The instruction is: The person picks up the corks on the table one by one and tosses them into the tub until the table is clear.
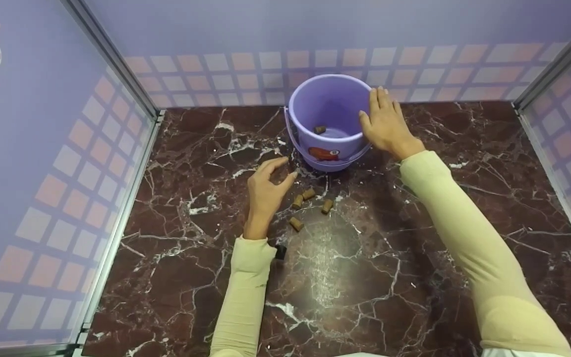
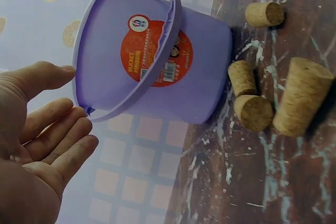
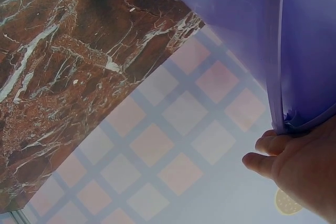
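A purple bucket (image 1: pixel 330 156) with a thin handle and a red sticker (image 2: pixel 157 51) stands upright by the back wall. One cork (image 1: pixel 319 129) lies on its bottom. My right hand (image 1: pixel 388 124) holds the bucket's right rim, thumb over the inner side and fingers along the outside; the right wrist view shows its fingertips beside the rim. In front of the bucket, my left hand (image 1: pixel 268 191) hovers with thumb and fingers apart and nothing between them. Several loose corks, among them a tapered cork (image 2: pixel 302 97), lie on the tabletop just right of it.
Dark red marbled tabletop (image 1: pixel 191 277) spreads around the bucket. Purple panels with pink and white squares enclose it at the back wall (image 1: pixel 191 29), left and right. A metal strip (image 1: pixel 117 238) runs along the left edge. A small black object (image 1: pixel 280 252) sits at my left cuff.
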A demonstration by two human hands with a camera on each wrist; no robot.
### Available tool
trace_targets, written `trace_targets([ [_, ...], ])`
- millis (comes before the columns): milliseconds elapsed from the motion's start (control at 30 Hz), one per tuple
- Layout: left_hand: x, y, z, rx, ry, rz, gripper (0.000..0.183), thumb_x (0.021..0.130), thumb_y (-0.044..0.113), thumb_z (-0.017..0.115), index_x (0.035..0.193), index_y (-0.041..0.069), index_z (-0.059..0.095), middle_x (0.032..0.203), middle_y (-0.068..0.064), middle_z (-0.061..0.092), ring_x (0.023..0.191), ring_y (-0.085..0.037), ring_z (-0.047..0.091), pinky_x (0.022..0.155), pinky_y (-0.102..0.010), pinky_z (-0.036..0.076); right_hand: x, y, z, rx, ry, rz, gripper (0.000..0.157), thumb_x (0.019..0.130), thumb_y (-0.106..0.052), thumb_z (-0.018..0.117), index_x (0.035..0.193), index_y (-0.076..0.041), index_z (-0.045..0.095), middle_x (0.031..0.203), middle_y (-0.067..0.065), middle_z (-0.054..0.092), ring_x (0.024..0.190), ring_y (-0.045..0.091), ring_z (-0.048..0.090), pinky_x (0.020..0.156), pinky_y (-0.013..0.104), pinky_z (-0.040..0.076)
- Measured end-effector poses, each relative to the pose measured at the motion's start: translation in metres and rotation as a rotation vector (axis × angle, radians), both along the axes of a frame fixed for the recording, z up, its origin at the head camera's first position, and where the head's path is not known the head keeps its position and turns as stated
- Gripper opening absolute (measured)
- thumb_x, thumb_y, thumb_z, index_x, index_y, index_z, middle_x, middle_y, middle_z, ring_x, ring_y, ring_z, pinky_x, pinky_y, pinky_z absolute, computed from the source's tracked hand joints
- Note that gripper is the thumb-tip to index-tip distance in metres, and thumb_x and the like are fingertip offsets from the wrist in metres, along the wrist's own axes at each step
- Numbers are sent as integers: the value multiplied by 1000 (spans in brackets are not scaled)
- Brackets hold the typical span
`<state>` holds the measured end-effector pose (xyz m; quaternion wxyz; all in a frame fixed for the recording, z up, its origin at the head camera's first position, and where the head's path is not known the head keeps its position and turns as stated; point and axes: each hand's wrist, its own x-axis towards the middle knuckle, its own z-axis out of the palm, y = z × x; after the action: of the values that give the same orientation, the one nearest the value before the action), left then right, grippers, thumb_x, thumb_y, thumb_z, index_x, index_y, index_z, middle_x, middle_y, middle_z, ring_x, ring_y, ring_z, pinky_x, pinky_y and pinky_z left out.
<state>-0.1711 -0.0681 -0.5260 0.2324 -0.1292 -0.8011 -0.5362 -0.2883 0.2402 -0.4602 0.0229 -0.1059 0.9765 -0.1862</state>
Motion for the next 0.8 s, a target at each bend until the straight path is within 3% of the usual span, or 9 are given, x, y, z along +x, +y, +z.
trace_targets([
  [367, 14, -5, -11, -2, -37, 17, 37, 84, 5, 91, 117, -3, 78, 118, -15, 76, 110, -31, 73, 98, -37, 58, 0, -1, 1, -6, -3, 1, 75, 112, -36, 28, 164, 13, 4, 171, 34, 1, 161, 44, -2, 130, 54, -4],
  [633, 25, -7, -16, -20, -109, 10, 38, 85, 7, 90, 119, -3, 77, 117, -15, 76, 107, -34, 73, 96, -47, 59, 0, -1, -1, -10, 5, -2, 75, 112, -36, 29, 164, 13, 5, 171, 35, 2, 160, 46, 1, 130, 56, -2],
  [800, 28, -8, -19, -41, -111, 14, 39, 84, 6, 91, 120, -3, 77, 117, -14, 77, 107, -34, 73, 95, -44, 59, -1, 0, -1, -11, 16, -2, 75, 111, -35, 30, 163, 14, 7, 171, 35, 4, 160, 46, 2, 130, 57, 0],
])
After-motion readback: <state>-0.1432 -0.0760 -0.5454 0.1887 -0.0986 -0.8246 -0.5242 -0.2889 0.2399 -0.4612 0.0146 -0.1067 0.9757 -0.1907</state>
